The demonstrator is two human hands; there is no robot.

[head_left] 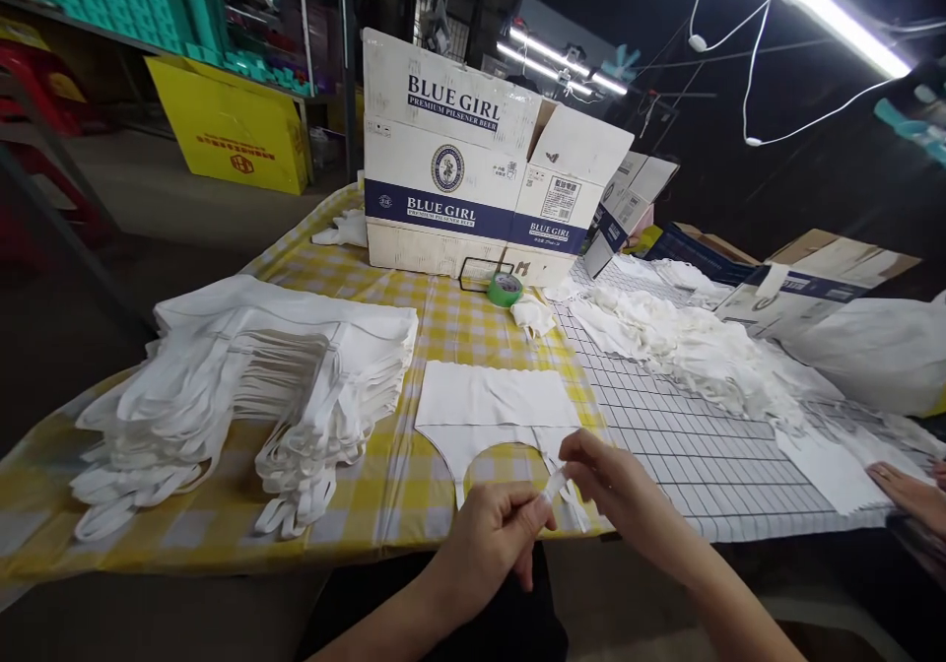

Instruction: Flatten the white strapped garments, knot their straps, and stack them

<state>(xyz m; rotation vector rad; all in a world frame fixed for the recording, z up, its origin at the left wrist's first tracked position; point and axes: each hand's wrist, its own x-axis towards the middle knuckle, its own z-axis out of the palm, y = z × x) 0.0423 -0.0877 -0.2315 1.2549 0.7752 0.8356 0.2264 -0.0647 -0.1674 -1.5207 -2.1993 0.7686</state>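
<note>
A white strappy garment (492,396) lies flat on the yellow checked cloth in front of me, its straps toward the table's near edge. Just past that edge, my left hand (509,524) is closed, pinching a narrow white strap (556,485) between thumb and fingers. My right hand (602,470) is closed on the same strap a little farther up, its fingertips pressed together. The strap stretches between both hands. To the left stands a thick stack of like white garments (288,347), with looped straps hanging at the front.
Behind the garment stand a large beer carton (443,150) and a roll of green tape (505,290). A heap of white garments (680,347) covers part of the grid-patterned cloth (642,445). Another person's hand (906,490) rests at the far right. A yellow box (229,130) sits back left.
</note>
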